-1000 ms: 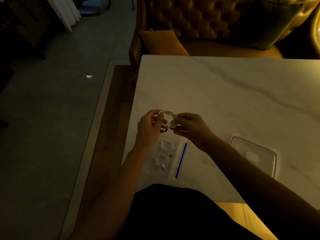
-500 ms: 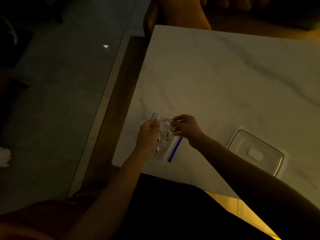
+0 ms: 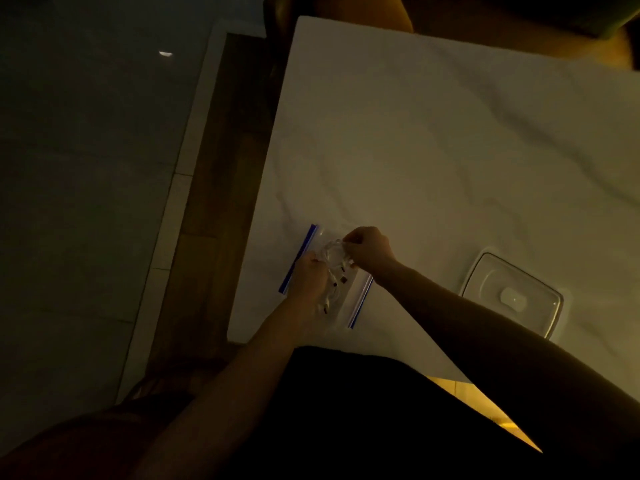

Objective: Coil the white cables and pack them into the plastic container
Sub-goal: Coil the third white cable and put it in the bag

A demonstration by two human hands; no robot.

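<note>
**Coiled cable held over the container**

We held a coiled white cable between both hands, right above the far end of the clear plastic container. Our right hand was closed, its fingertips pinching the coil's far right side. Our left hand gripped the coil's near left side with curled fingers and covered much of the container's left half. The light was dim, so we could not tell whether the coil touched the container or hung just over it.

The container lay on the white marbled desk, near the desk's front left corner, with a blue strip along each of its two long sides. Inside it, just nearer to us than the held coil, lay more white cable with dark plug ends showing. How many pieces there were we could not make out.

A clear plastic lid rested flat on the desk well to the right of the container, apart from it. To the left of the container, past the desk's edge, ran the grey tiled floor. Our dark clothing filled the view nearer than the container.
</note>
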